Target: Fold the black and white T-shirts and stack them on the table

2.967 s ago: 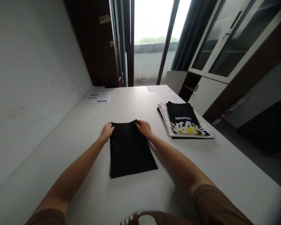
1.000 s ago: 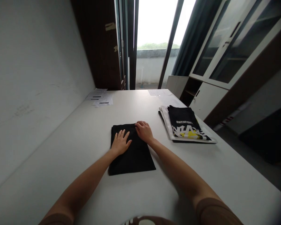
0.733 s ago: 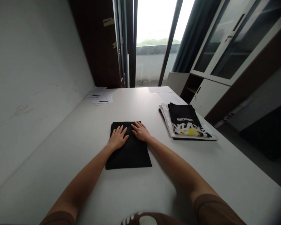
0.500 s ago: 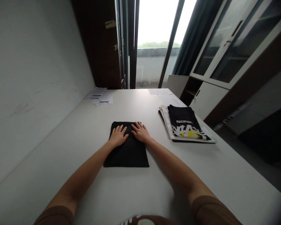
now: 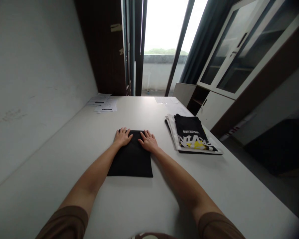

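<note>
A folded black cloth [image 5: 132, 162], probably a garment, lies flat on the white table [image 5: 129, 205] in front of me. My left hand [image 5: 122, 136] rests palm down over its far left corner, fingers spread. Across from it, my right hand [image 5: 148, 141] lies palm down at the far right corner, its fingers spread too. Neither hand grips the cloth. To the right sits a stack of folded shirts, black and white, topped by a black shirt [image 5: 189, 126] with white lettering and a yellow print.
Paper sheets [image 5: 106, 104] lie at the table's far left, against the wall [image 5: 40, 83]. More papers [image 5: 166, 100] are at the far right edge. A white cabinet [image 5: 216, 104] stands beyond the table on the right, and a glass door [image 5: 161, 33] is at the back.
My left hand has slid outward and a little away from me to the cloth's far left corner. My right hand stays at the far right corner. The whole view has shifted slightly.
</note>
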A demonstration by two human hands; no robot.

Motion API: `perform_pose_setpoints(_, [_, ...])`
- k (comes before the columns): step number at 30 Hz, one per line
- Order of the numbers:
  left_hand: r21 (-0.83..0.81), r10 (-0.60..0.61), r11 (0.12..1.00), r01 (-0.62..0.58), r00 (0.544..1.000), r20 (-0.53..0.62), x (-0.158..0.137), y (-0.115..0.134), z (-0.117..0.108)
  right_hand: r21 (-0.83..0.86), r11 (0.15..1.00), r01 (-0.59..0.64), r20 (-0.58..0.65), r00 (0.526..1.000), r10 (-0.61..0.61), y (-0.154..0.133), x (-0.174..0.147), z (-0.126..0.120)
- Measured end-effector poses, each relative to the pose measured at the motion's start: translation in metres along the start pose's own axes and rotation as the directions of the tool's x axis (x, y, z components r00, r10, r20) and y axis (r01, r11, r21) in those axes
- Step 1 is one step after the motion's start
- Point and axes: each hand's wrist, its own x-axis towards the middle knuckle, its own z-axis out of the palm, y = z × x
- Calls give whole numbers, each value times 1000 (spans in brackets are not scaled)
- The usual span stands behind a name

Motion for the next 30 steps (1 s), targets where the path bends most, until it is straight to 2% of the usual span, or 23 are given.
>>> perform_pose_setpoints(3, [-11,-17,1000,17,999,31,0,-15,-9,8,1000,-26,2,1000,26,9,2,-1])
perform_pose_setpoints(6, [5,-43,999,43,999,12,-8,-19,-21,15,999,32,-17,999,-31,16,2,-7])
perform_pose_setpoints(8, [21,15,1000,-14,999,-51,-17,-11,-28,12,994,107,-64,992,-106,14,1,-11])
perform_pose_setpoints(10, [50,126,991,-122,987,-104,-30,2,-30,6,985,173,-122,978,-171,8,-2,-13])
perform_pose_setpoints(12, [78,217,975,-210,972,-94,-46,15,-27,15,975,223,-149,964,-219,-2,-4,-13])
perform_pose_setpoints(14, [84,241,968,-237,969,-47,-62,20,-20,34,966,254,-111,962,-249,-9,-7,-10])
perform_pose_setpoints(18, [63,214,975,-212,976,-35,-87,9,-5,58,975,216,39,975,-219,-9,-7,-3])
perform_pose_setpoints(21, [63,183,982,-179,982,-50,-96,-5,-2,51,982,180,87,979,-184,1,-4,-2])
perform_pose_setpoints(26, [40,93,995,-91,994,-54,-92,-15,-10,47,983,179,81,980,-183,12,8,-1])
perform_pose_setpoints(28, [20,41,999,-39,995,-91,-90,-13,-18,43,984,171,59,983,-173,16,13,-1])
perform_pose_setpoints(30, [8,48,999,-48,988,-146,-94,-7,-25,39,986,162,36,986,-163,20,17,-1])
